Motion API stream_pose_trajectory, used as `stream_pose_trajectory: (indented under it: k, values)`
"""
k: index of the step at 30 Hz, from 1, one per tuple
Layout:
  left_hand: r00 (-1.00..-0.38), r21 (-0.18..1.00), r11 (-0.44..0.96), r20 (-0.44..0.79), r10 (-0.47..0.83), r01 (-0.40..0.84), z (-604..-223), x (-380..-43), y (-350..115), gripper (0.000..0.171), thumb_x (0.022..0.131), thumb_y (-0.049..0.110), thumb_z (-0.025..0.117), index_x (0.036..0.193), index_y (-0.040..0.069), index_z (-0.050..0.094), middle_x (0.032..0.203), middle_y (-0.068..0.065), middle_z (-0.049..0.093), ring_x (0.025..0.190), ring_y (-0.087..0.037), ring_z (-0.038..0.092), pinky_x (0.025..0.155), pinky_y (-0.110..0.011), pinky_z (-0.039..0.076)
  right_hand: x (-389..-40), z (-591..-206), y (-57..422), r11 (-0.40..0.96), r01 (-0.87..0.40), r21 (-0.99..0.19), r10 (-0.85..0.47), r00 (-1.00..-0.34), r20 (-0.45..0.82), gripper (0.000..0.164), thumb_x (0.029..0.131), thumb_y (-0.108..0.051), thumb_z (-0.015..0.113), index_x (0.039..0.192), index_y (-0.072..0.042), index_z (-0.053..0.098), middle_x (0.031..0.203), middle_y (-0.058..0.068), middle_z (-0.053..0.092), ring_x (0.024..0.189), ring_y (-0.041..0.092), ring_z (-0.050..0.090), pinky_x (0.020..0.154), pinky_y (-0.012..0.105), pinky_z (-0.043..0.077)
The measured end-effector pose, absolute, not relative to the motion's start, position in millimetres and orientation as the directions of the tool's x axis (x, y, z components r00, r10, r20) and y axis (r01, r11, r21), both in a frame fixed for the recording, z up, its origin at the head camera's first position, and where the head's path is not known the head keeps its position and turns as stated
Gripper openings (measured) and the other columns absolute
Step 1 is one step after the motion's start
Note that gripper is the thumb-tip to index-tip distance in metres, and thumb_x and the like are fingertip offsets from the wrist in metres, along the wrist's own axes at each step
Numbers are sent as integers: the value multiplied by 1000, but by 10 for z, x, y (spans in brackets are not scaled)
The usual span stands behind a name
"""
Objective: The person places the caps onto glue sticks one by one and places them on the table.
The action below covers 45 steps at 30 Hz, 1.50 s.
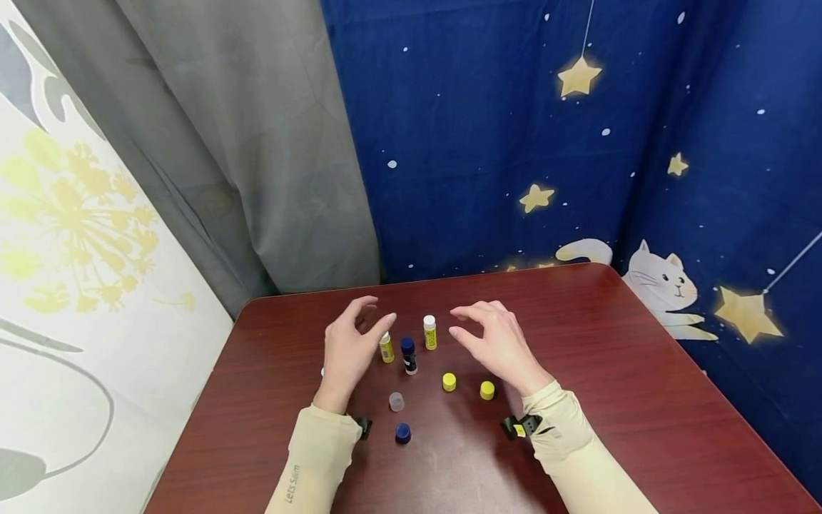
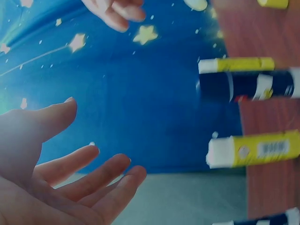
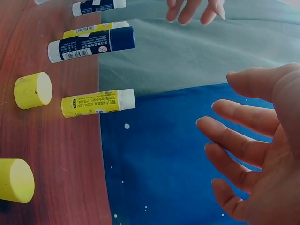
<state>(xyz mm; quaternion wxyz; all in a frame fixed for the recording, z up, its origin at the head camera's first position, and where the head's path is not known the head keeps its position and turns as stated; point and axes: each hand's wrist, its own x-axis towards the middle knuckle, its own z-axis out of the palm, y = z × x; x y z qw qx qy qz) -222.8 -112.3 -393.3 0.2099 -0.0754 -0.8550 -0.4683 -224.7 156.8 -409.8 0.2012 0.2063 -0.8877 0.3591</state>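
Note:
My left hand (image 1: 347,350) hovers above the table, fingers apart and holding nothing. Nearest to it stands a yellow glue stick (image 1: 387,350) with a white top. On the other side my right hand (image 1: 502,345) is also raised, its fingers loosely bent around nothing. Between the hands, a navy glue stick (image 1: 409,357) and a second yellow glue stick (image 1: 430,333) stand upright. Another navy glue stick (image 3: 96,6) shows in the right wrist view; in the head view my left hand mostly hides it.
Two yellow caps (image 1: 449,383) lie near my right forearm. A translucent cap (image 1: 396,402) and a blue cap (image 1: 402,433) are closer to the front. The reddish-brown table (image 1: 642,428) ends at a grey curtain (image 1: 289,178) and a blue star-patterned curtain (image 1: 481,143).

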Motion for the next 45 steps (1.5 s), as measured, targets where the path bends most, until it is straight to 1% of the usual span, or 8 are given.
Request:
stream_pose_trajectory:
  k: [8, 13, 16, 19, 24, 31, 39, 45]
  values:
    - [-913, 759, 588, 399, -83, 278, -3884, -2268, -1369, 45, 88, 49, 76, 126, 27, 66, 121, 1, 68, 113, -23, 65, 87, -45, 55, -2289, -4076, 1576, 658, -490, -572, -196, -845, 498, 30, 91, -34, 75, 120, -24, 73, 115, -7, 70, 109, 18, 54, 95, 49, 39]
    - [-921, 732, 637, 378, -88, 239, -3928, -2265, -1439, 46, 88, 49, 75, 127, 26, 65, 122, 0, 67, 75, -19, 68, 63, -39, 55, -2318, -4074, 1588, 669, -478, -570, -188, -850, 493, 31, 91, -34, 74, 121, -24, 73, 115, -8, 69, 107, 18, 54, 94, 49, 39]
    - [-919, 699, 675, 385, -79, 235, -3945, -2268, -1463, 44, 89, 47, 75, 126, 24, 66, 123, -3, 67, 73, -21, 67, 68, -41, 55, -2329, -4071, 1596, 671, -476, -569, -183, -849, 495, 32, 91, -34, 74, 122, -24, 72, 115, -6, 70, 107, 18, 54, 94, 50, 40]
    - [-913, 661, 711, 403, -69, 239, -3948, -2247, -1493, 44, 89, 46, 76, 126, 22, 67, 123, -3, 67, 86, -21, 66, 81, -45, 53, -2325, -4065, 1601, 670, -476, -570, -182, -849, 496, 33, 91, -34, 74, 123, -24, 72, 116, -4, 69, 108, 18, 54, 94, 50, 40]
    - [-905, 633, 737, 419, -68, 237, -3949, -2211, -1570, 42, 91, 41, 75, 127, 21, 67, 118, -3, 68, 67, -22, 59, 70, -44, 49, -2320, -4053, 1613, 670, -472, -574, -175, -851, 496, 35, 91, -35, 74, 125, -24, 71, 118, -6, 67, 112, 19, 54, 96, 52, 38]
    - [-900, 637, 739, 425, -98, 221, -3991, -2171, -1747, 38, 91, 34, 76, 125, 18, 68, 123, -6, 67, 113, -32, 62, 90, -52, 48, -2324, -4052, 1611, 669, -476, -571, -180, -849, 496, 39, 91, -35, 74, 129, -24, 69, 123, -6, 65, 116, 20, 55, 98, 54, 39]
    - [-922, 666, 735, 352, -162, 126, -4184, -2050, -1957, 39, 92, 36, 75, 126, 20, 66, 124, -4, 67, 113, -29, 61, 89, -50, 49, -2353, -4097, 1551, 645, -482, -593, -204, -856, 474, 39, 92, -34, 74, 130, -26, 67, 122, -7, 64, 112, 16, 61, 91, 44, 49]
    - [-945, 696, 716, 267, -188, 54, -4355, -1986, -2075, 55, 89, 48, 75, 135, 22, 59, 126, -9, 66, 111, -32, 62, 88, -51, 48, -2375, -4127, 1493, 642, -482, -597, -214, -860, 464, 39, 92, -34, 74, 129, -26, 67, 118, -8, 64, 106, 13, 62, 88, 41, 50]
